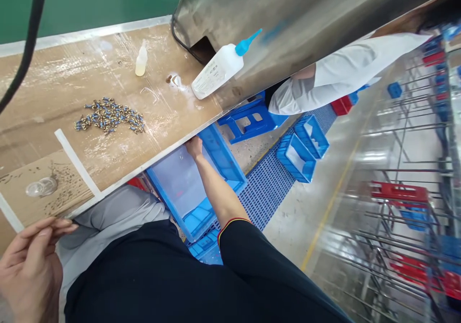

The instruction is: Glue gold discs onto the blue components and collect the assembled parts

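At the lower left, my left hand point(34, 265) is by the table's front edge, its thumb and fingers pressed together; anything pinched between them is too small to make out. My right hand point(195, 146) reaches over a blue crate point(201, 219) beside the table, and its fingers disappear beneath the table edge. On the brown tabletop point(118, 159) lies a pile of small brass-and-blue parts point(110, 115). Dark tiny pieces point(70, 186) are scattered near a clear round dish point(41, 187), inside a white-taped area closest to my left hand.
A white bottle with a blue nozzle point(219, 70) and a small dropper bottle point(141, 61) stand on the table. A metal housing point(288, 15) rises at the back right. Beyond it are a co-worker's white sleeve point(334, 68), a blue stool point(248, 121) and blue bins point(295, 157).
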`<state>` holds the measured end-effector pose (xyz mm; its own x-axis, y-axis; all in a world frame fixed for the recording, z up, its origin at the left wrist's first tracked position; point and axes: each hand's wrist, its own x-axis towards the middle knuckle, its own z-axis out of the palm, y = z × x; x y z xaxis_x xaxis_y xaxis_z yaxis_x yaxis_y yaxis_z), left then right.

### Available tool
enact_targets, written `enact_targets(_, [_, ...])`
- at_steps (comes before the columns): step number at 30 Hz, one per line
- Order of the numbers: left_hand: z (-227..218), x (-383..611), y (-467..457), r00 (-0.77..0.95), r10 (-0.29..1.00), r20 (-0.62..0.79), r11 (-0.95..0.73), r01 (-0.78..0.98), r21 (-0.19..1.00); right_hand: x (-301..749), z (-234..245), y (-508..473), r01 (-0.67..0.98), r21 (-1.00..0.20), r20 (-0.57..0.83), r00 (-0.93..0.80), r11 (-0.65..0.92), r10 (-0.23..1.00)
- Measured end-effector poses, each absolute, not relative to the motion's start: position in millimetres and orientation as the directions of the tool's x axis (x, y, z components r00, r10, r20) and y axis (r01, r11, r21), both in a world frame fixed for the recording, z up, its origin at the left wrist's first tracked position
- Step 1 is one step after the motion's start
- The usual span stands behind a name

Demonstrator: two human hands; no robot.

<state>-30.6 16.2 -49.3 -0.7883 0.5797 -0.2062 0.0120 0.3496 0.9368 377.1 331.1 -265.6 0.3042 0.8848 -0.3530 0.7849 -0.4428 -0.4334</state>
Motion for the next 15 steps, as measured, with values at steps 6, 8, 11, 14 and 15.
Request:
enact_targets(6, [-53.1, -34.2, 16.8, -0.801, 0.541, -0.255, 0.324, -0.082, 0.943, 372.8, -262.7, 330.6, 0.768, -0.462, -0.347, 0.305, -0.444, 0.887])
enact_targets(8, [-52.7, -34.2, 15.3, -0.790, 0.554, -0.262, 0.316, -0.092, 0.944, 371.8, -259.6, 329.1, 0.747, -0.495, -0.332, 0.308, -0.443, 0.892])
enact_targets(11, [-52.3, -34.0, 11.1, -0.774, 0.568, -0.281, 0.309, -0.116, 0.944, 369.3, -250.1, 321.8, 0.705, -0.565, -0.284, 0.322, -0.429, 0.903])
enact_targets(14, [-54.9, -35.2, 5.2, -0.750, 0.579, -0.321, 0.307, -0.165, 0.938, 367.1, -231.6, 306.1, 0.648, -0.656, -0.180, 0.364, -0.387, 0.914])
enact_targets(15, [-56.4, -35.8, 3.2, -0.740, 0.586, -0.330, 0.305, -0.176, 0.936, 366.5, -223.1, 299.2, 0.627, -0.689, -0.128, 0.388, -0.364, 0.913])
